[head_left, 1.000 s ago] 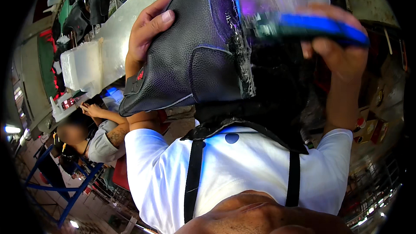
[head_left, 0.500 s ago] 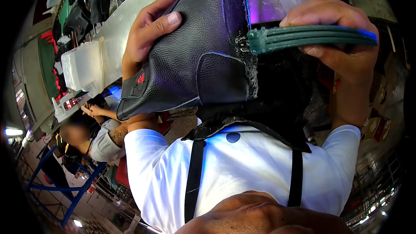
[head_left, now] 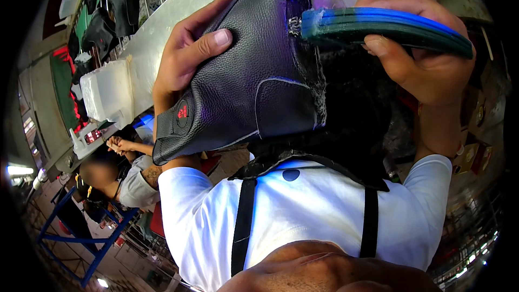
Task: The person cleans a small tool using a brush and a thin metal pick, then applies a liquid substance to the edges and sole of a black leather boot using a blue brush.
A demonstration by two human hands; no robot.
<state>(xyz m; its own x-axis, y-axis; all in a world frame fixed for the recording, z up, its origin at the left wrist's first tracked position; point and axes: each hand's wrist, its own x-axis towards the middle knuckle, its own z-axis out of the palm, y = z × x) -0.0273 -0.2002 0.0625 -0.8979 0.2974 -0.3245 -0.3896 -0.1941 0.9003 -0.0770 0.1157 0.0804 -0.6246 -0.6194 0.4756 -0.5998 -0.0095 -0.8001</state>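
Observation:
A black grained-leather boot upper lies tilted in front of my chest, with a curved seam, a small red mark and a frayed edge along its right side. My left hand is closed on its left side, thumb pressed on top and fingers hidden beneath. In my right hand is a green hand tool with a curved, ridged grip. My fingers wrap round it, and its small metal tip touches the upper's right edge. What the tip does to the leather is too small to tell.
Beyond the upper runs a pale metal surface, with a whitish plastic block at its left. Black boot pieces hang on a rack at far left. A co-worker in a grey sleeve sits lower left, near a blue metal frame.
My right hand has carried the green tool slightly up and left along the upper's edge. My left hand and the upper have shifted slightly, the upper's lower part going right and down.

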